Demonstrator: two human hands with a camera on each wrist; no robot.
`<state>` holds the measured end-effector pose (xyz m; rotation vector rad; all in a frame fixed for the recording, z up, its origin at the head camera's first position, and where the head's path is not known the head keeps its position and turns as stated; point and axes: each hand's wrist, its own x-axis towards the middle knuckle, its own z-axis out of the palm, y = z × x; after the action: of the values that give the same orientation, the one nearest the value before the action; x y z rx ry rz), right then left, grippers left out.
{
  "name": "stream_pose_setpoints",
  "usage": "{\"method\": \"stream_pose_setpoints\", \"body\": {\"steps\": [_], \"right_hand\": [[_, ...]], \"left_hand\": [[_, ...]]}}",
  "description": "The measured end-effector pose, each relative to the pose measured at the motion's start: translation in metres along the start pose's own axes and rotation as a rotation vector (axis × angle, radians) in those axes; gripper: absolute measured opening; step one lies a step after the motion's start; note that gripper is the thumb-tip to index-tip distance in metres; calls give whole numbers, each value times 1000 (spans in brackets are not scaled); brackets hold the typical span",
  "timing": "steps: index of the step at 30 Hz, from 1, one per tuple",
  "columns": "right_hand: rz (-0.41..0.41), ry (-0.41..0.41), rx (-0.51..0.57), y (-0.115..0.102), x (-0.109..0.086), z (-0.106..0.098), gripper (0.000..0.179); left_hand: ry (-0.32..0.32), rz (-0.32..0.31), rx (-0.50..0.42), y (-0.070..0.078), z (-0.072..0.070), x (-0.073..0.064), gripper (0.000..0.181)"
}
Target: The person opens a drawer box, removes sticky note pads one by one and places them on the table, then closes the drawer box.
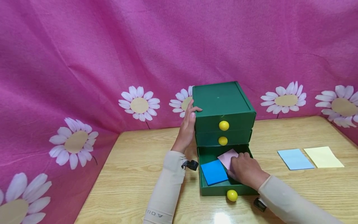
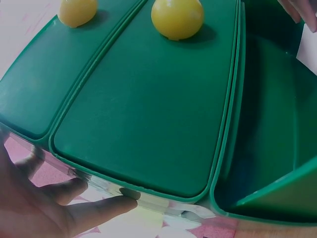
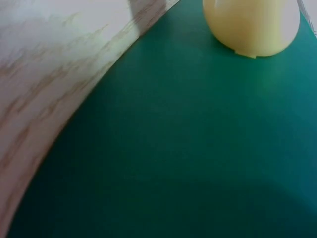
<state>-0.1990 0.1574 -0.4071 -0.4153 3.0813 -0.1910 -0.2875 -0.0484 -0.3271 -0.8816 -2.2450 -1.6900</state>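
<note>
A green three-drawer box [image 1: 221, 99] with yellow knobs stands on the table, its bottom drawer [image 1: 213, 190] pulled out. My left hand [image 1: 186, 130] rests against the box's left side, fingers spread; the left wrist view shows its straight fingers [image 2: 101, 213] along that side. Inside the drawer, my right hand [image 1: 247, 170] pinches a pink sticky note pad [image 1: 227, 156] with curled fingers; the thumb is partly hidden. Left of it in the drawer lies a blue sticky note pad [image 1: 214, 172]. The right wrist view holds only the green drawer front [image 3: 148, 129] and its knob [image 3: 252, 25].
On the wooden table [image 1: 134, 174], right of the box, lie a light blue sticky note pad [image 1: 296, 159] and a pale yellow one [image 1: 323, 157] side by side. A pink cloth [image 1: 167, 46] with white daisies hangs behind and at the left.
</note>
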Motion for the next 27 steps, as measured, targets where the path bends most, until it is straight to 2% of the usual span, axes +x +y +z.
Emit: {"method": "stream_pose_setpoints", "body": {"steps": [8,14,22,27], "right_hand": [[-4,-8,-17,1,4,4,34],[18,27,-16,1,4,6,35],[76,59,112,1,7,6,51],[66,126,99,2,8,8,48]], "left_hand": [[-5,-7,-2,0,0,1,35],[-14,-17,-4,1,0,0,35],[-13,-25,-3,1,0,0,35],[-11,-21,9,0,0,1,36]]}}
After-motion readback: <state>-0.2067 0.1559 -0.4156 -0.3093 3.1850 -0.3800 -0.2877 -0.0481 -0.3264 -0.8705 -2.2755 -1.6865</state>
